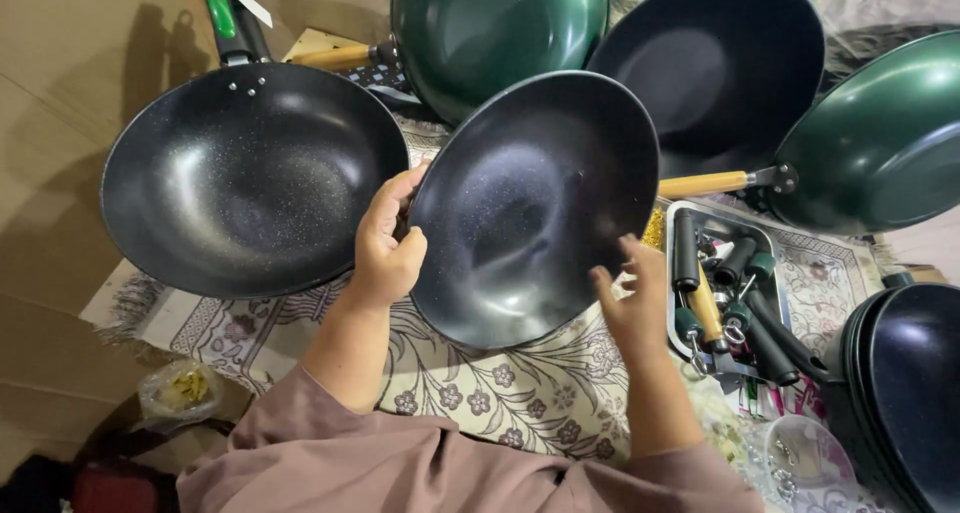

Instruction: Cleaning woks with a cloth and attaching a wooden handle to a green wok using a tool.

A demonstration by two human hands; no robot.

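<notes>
Black handleless wok [530, 208] tilted between left hand [385, 248], right hand [632, 303].

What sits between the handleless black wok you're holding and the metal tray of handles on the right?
In the head view, only the right hand at the black wok rim and a strip of floral cloth lie before the metal tray.
</notes>
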